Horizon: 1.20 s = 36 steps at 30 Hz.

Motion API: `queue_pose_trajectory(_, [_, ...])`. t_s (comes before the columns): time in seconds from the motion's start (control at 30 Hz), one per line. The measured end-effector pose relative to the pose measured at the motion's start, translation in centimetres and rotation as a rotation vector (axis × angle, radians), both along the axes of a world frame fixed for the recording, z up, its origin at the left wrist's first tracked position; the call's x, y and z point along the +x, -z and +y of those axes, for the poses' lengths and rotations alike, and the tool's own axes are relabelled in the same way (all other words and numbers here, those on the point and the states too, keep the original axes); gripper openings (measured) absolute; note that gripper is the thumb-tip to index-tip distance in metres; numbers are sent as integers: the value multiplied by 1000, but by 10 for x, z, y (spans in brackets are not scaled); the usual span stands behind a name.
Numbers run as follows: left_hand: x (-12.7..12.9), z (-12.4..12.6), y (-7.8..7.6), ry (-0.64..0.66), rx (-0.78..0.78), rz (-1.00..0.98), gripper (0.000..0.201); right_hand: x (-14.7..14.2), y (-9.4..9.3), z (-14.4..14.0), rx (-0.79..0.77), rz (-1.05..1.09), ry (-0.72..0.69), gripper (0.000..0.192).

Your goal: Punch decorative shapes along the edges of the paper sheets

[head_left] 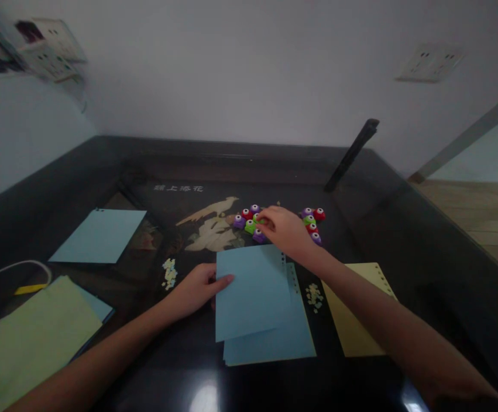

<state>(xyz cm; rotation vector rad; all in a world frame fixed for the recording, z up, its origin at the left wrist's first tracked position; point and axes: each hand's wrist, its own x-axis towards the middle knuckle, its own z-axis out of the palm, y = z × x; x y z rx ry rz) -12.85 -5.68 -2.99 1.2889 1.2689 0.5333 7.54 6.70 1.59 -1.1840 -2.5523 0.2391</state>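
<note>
My left hand [201,289] grips the left edge of a blue sheet of paper [249,292], thumb on top and fingers behind it. That sheet is raised at a slant over a stack of more blue sheets [270,349] with holes along the right edge. Farther back, my right hand [281,226] is closed in a pinch at a green craft punch [257,218]. Around its fingers stands a cluster of small purple, red and green craft punches [247,214], each with a white round top. More punches [312,223] stand right of the hand, partly behind the wrist.
Small paper cut-outs lie in a left pile [169,273] and a right pile [314,297]. A yellow sheet [352,320] lies under my right forearm. Left are a blue sheet [98,236], yellow paper [47,332] and a white cable [12,263]. A black stick-like object [352,154] leans at the back.
</note>
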Motion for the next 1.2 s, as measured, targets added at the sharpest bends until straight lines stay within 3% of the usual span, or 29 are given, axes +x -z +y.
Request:
queue_pose_trajectory(0.23, [2,-1,2,26,29,40,33,-55,15,15,104,-151,-66,23])
queue_pose_trajectory(0.47, [2,-1,2,33,29,74,33,-65,20,12,135,-225,-60,19])
queue_pose_trajectory(0.67, [3,-1,-1,31,37,110,32,-60,18,15,92,-160,-74,19])
queue_pose_trajectory(0.83, [2,-2,2,34,34,85,32,-25,-4,10,45,-5,-87,21])
queue_pose_trajectory(1.03, [1,-2,1,-10,11,70,34,51,-15,-22,-396,601,-18,23])
queue_pose_trajectory(1.2, [5,-7,-7,-24,-20,88,35,108,-4,-58,-710,684,234,41])
